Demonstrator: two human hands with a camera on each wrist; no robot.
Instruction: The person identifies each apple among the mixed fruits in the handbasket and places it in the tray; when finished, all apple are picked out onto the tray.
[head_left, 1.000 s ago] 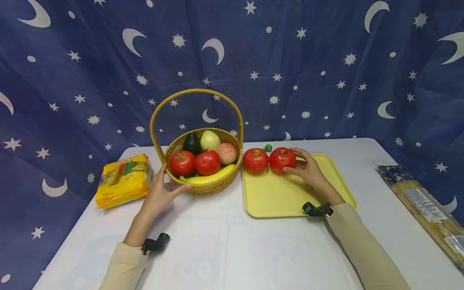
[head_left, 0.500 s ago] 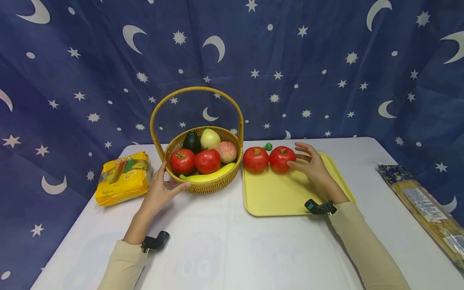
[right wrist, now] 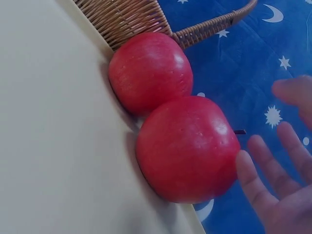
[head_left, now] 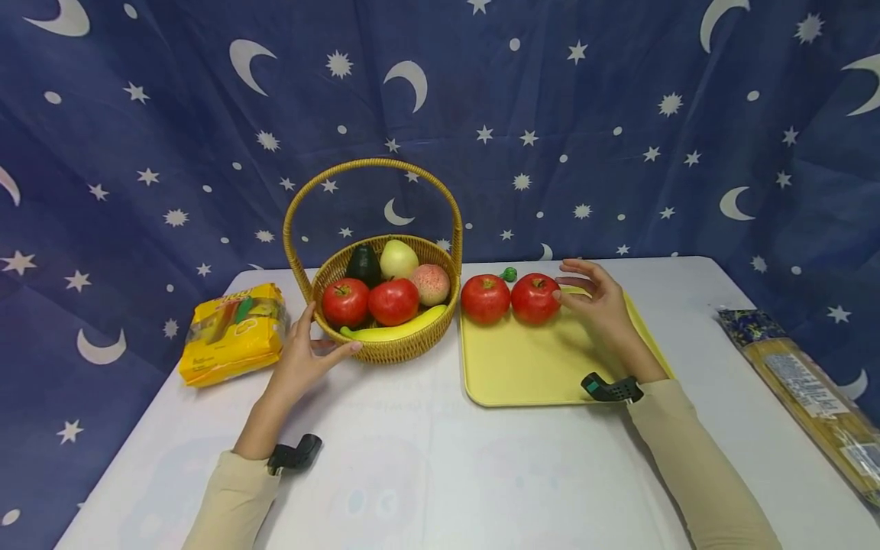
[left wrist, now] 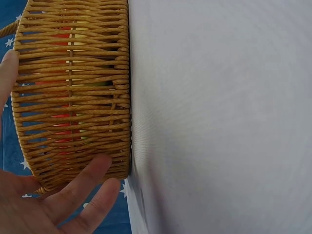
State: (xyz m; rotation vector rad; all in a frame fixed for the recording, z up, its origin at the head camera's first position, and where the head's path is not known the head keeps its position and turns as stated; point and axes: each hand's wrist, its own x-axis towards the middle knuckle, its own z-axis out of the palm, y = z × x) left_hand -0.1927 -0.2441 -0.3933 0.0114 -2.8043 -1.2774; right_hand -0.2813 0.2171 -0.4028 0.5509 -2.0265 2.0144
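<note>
A wicker basket (head_left: 406, 351) with a tall handle holds two red apples (head_left: 346, 302), a yellow banana (head_left: 395, 331), a peach (head_left: 431, 285), a pale pear (head_left: 399, 260) and a dark green avocado (head_left: 363, 265). My left hand (head_left: 302, 363) touches its left side, with thumb and fingers spread along the weave in the left wrist view. Two more red apples sit side by side at the back of a yellow tray (head_left: 509, 382). Beside the right-hand apple (right wrist: 187, 148), my right hand (head_left: 598, 305) has loosely bent, spread fingers and holds nothing.
Left of the basket lies a yellow food packet (head_left: 234, 336). A long clear-wrapped package (head_left: 804, 389) lies along the table's right edge. Behind the apples is a small green object (head_left: 509, 274). A blue moon-and-star cloth (head_left: 522, 160) hangs behind the white table (head_left: 412, 489).
My right hand has let go of the right-hand apple and drawn back slightly to the right, its fingers opening. My left hand stays at the basket.
</note>
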